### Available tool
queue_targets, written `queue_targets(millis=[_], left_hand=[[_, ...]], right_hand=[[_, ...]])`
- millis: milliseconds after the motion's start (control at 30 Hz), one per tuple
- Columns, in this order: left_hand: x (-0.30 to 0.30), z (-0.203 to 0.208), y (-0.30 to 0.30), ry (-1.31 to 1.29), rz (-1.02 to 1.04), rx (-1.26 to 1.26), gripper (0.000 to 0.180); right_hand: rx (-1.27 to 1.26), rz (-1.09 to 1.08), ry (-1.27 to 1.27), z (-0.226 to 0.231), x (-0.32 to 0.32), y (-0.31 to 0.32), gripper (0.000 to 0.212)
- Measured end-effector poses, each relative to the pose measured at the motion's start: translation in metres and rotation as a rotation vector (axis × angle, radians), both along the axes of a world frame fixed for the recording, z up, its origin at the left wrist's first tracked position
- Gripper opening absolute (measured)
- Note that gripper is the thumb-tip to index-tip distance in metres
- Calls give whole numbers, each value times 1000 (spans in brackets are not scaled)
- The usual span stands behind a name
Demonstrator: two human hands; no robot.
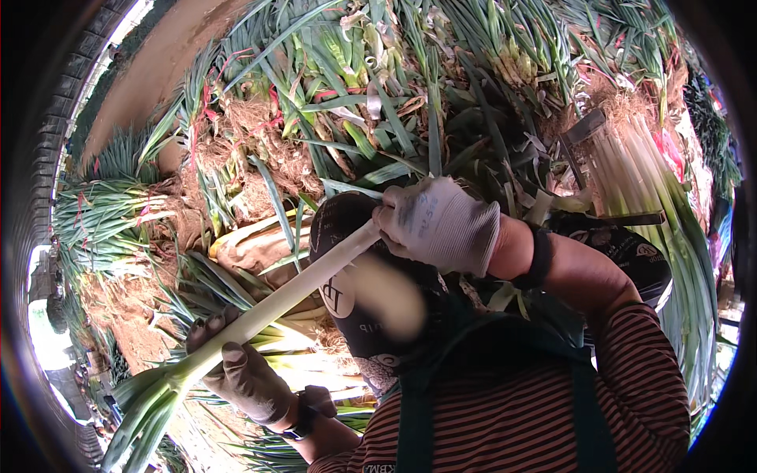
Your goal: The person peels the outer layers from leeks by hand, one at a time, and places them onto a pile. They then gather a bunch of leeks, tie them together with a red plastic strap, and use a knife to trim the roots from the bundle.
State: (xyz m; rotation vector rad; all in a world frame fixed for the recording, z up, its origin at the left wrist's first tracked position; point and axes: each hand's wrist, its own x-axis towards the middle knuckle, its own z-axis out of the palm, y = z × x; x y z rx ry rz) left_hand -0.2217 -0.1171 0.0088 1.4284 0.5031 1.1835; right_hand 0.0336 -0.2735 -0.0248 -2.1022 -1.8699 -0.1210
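Between the two hands, nearest to the view, one long leek point(303, 292) is held on a slant. The right hand point(438, 225), gloved, is closed around its white end; the left hand point(251, 386), also gloved, wraps just before its green leaves point(150, 406). If both hands bend against each other, the stalk could, I think, snap; too loose fingers could drop it. Farther, pale-stemmed leeks point(635, 162) lie at right, and rooted bundles point(248, 122) beyond.
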Motion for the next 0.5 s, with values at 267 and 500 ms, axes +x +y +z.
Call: queue_targets(millis=[267, 500], left_hand=[[29, -12, -32, 133, 155, -492, 30], [25, -12, -28, 131, 116, -456, 29]], right_hand=[[11, -88, -441, -11, -27, -9, 15], [111, -98, -298, -22, -24, -13, 17]])
